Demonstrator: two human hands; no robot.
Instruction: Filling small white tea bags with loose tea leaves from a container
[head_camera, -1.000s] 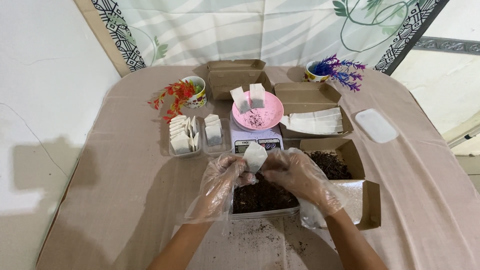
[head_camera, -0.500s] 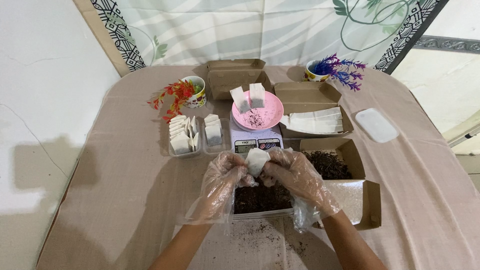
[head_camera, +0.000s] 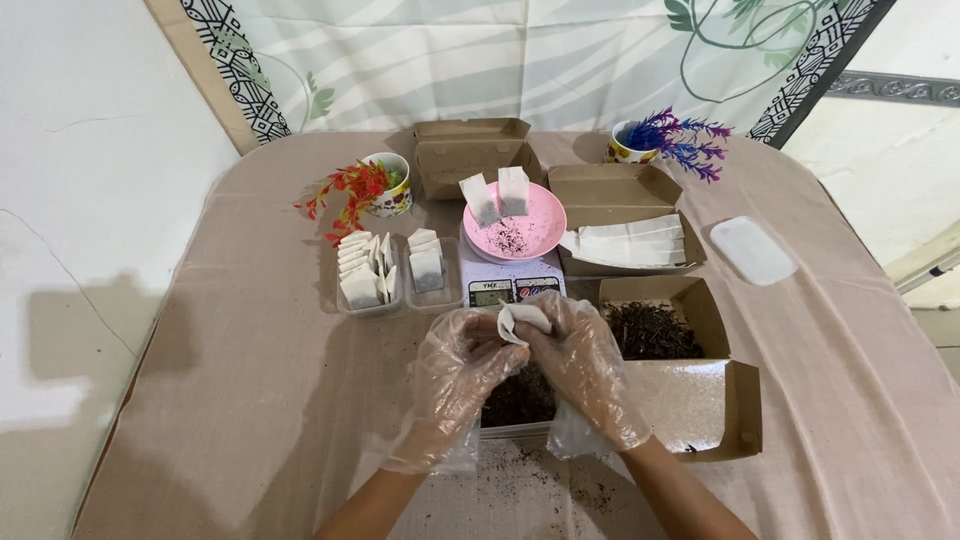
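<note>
1. Small white filter bag (head_camera: 523, 320): held between both gloved hands, above the near tray of dark loose tea (head_camera: 520, 398) and just in front of the scale (head_camera: 503, 288). Its long axis runs roughly left to right, mouth side toward the left hand.
2. Left hand (head_camera: 457, 375): in a clear glove, fingers (head_camera: 487, 338) pinched shut at the bag's left edge; what lies between them besides the bag cannot be told.
3. Right hand (head_camera: 585, 365): in a clear glove, fingers closed on the bag's right and upper part; it lies over the bag, the nearer of the 2.
4. Pink dish (head_camera: 530, 232): on the scale, beyond the hands, bearing 2 filled bags and some crumbs.
5. Cardboard box of tea (head_camera: 690, 330): just to the right of the right hand, flap open.
6. 2 clear tubs of bags (head_camera: 385, 272): to the left of the scale, well apart from the fingers.
7. Table (head_camera: 240, 400): covered in beige cloth, with tea crumbs in front of the tray.
</note>
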